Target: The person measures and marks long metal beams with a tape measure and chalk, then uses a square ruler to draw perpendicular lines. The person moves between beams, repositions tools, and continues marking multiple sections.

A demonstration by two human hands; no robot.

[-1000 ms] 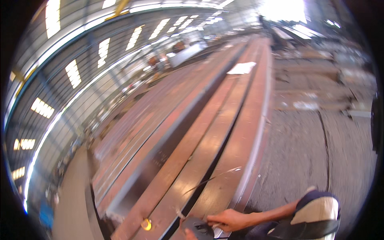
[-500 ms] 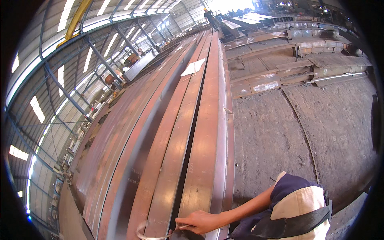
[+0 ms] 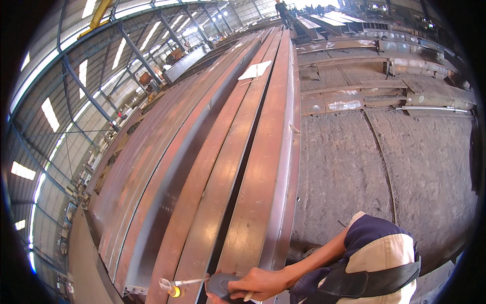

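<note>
My right hand (image 3: 260,283) reaches in from the right over the near end of the steel beams. Its fingers are closed on the edge of a dark grey round disc (image 3: 220,285), whose exact kind I cannot make out. A thin pale stick (image 3: 248,296) shows beneath those fingers. Left of the disc, a whitish strip (image 3: 190,281) leads to a small yellow round piece (image 3: 174,291) with a clear part beside it, above the beam face. A bit of my left hand (image 3: 215,299) shows under the disc at the lower edge; its fingers are mostly hidden.
Long reddish-brown steel beams (image 3: 255,202) run away from me, with dark gaps between them. A white sheet (image 3: 254,70) lies on them farther off. Bare dirt ground (image 3: 344,167) is at the right, with more beams (image 3: 349,99) beyond. A person (image 3: 282,14) stands at the far end.
The dark disc has come into view at my right hand. The pale loop of strip is now stretched out, with the yellow piece showing at its end. The view has shifted slightly.
</note>
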